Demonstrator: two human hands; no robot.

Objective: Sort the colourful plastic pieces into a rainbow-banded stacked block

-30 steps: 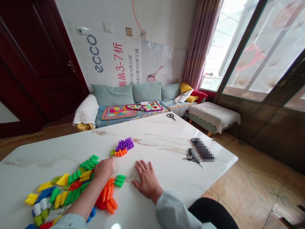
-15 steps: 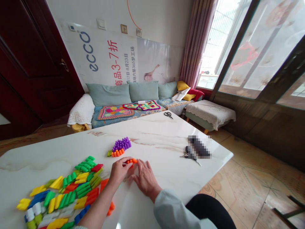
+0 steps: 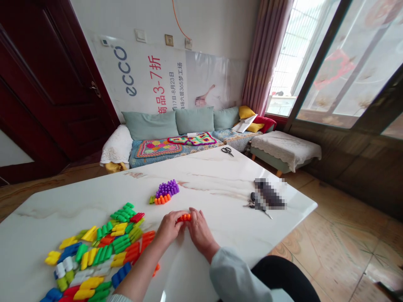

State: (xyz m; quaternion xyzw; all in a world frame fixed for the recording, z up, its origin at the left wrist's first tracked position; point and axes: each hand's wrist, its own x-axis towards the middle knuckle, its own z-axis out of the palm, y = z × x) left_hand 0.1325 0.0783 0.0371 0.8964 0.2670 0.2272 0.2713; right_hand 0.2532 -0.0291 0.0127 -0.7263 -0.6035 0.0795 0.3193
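A short row of orange plastic building blocks (image 3: 185, 217) with rounded knobs is held just over the white marble-look table (image 3: 239, 235). My left hand (image 3: 169, 228) pinches its left end between thumb and fingers. At the other end, my right hand (image 3: 202, 234) closes its fingers on the same row; the thumb is partly hidden. Just beyond my hands stands a joined cluster of purple blocks (image 3: 167, 189), with orange blocks (image 3: 163, 199) and green blocks (image 3: 152, 200) along its near side. Left of my left forearm lies a loose pile of multicoloured blocks (image 3: 105, 253).
Black-handled scissors (image 3: 227, 151) rest near the table's far corner. Toward the right edge lie keys (image 3: 256, 203) and a blurred dark object (image 3: 270, 193). Behind the table are a sofa (image 3: 151, 126) with cushions and a cloth-covered stool (image 3: 285, 149).
My right hand's fingers, spread beside the orange blocks before, have closed on them. The whole scene has shifted right in the view.
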